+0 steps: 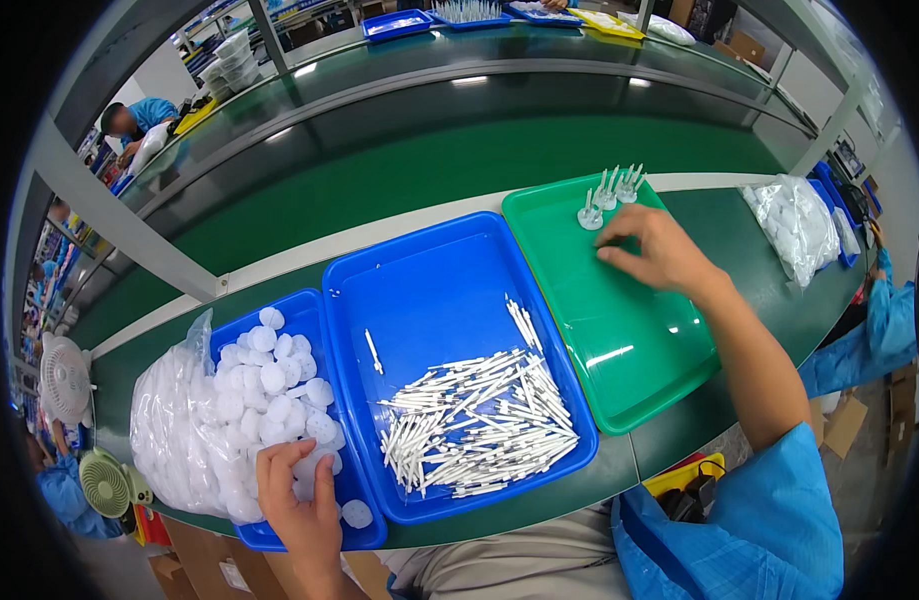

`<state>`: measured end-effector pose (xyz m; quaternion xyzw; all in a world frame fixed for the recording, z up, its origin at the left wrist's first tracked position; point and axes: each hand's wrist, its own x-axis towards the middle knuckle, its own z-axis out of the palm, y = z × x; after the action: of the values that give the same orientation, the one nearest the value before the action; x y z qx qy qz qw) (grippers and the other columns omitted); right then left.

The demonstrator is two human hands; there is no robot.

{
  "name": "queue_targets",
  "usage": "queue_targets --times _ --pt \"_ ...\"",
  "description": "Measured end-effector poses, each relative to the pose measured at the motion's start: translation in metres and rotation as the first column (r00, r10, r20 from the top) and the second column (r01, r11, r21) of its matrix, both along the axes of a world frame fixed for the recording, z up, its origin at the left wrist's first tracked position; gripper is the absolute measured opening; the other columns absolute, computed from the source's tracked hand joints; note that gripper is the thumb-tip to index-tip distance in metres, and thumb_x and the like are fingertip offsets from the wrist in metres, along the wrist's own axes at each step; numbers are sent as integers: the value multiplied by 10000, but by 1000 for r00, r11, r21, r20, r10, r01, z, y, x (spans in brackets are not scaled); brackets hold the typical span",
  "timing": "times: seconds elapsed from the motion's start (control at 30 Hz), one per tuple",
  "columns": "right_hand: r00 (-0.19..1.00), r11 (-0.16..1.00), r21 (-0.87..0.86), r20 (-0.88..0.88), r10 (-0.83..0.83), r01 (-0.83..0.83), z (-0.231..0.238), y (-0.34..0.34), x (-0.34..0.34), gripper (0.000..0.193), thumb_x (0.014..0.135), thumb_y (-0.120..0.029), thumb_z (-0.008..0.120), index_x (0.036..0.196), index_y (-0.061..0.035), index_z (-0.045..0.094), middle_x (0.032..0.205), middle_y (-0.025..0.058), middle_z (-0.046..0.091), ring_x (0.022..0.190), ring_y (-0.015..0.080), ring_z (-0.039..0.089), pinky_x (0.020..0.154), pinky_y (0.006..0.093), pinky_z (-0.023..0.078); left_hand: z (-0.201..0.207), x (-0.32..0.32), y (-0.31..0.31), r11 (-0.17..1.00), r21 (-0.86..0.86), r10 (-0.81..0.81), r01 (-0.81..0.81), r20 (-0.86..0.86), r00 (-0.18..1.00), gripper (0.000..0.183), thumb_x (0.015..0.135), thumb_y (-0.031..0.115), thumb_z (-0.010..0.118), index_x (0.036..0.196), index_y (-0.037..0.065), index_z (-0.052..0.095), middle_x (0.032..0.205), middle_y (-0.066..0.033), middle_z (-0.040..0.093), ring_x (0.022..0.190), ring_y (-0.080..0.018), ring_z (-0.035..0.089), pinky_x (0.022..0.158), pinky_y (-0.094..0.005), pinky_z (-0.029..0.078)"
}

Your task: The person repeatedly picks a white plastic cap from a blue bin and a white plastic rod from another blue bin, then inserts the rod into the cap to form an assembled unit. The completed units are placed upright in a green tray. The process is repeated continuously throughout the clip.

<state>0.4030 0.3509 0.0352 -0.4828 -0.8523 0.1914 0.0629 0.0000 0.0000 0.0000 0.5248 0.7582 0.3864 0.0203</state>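
Note:
My left hand (301, 508) is over the near end of a small blue tray (371, 535), thumb and fingers apart, right by a heap of round white plastic discs (272, 378). Some discs show between its fingertips, but none is plainly gripped. My right hand (662, 250) hovers above a green tray (619, 345) with thumb and fingers apart and nothing visible between them. Just beyond its fingertips stand several small assemblies (590, 216), each a clear round base with upright white pins. In the middle, a large blue tray (419, 270) holds many loose thin white sticks (479, 420).
A clear plastic bag of discs (179, 430) lies over the left tray. Another filled bag (794, 225) sits at the right end of the bench. Behind the trays runs a green conveyor belt (459, 160). Fans (104, 482) stand at left; a co-worker's blue sleeve (864, 340) shows at right.

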Motion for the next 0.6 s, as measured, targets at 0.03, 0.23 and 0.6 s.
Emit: queue_targets --times 0.03,0.23,0.6 --pt "997 995 80 -34 70 -68 -5 -5 -4 350 973 -166 852 1299 -50 801 1332 196 727 1252 352 716 1088 424 573 2 1 0 1000 -9 4 -4 -6 1000 284 898 -7 890 1155 9 770 1139 -147 724 1014 -314 694 900 -392 537" --pt "964 949 311 -230 131 -55 -35 19 -9 341 961 -162 870 1266 -27 796 1198 153 724 1102 319 718 997 439 593 18 0 7 997 -62 -36 40 61 997 291 870 -20 890 1137 -17 774 1143 -152 729 1013 -305 696 873 -396 550" --pt "996 947 320 -79 43 -16 -22 -2 -17 377 1013 -243 847 1335 -56 793 1225 167 713 1103 380 735 983 471 603 19 3 -5 986 -99 -122 133 105 987 327 854 -114 761 1165 -15 777 1147 -144 731 997 -288 699 889 -376 563"
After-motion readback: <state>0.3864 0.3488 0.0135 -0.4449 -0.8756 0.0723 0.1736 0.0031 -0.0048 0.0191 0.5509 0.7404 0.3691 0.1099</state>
